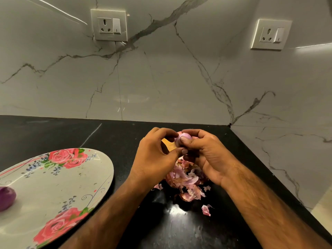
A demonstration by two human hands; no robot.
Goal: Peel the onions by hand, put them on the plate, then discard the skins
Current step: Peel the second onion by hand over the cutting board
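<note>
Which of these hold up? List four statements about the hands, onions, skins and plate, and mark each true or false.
1. The left hand and right hand both hold an onion above the skins. True.
2. The plate is bare. False: one peeled onion lies on it, at the picture's left edge.
3. The skins lie heaped on the black counter. True.
4. The plate sits to the right of the hands. False: it is to their left.
</note>
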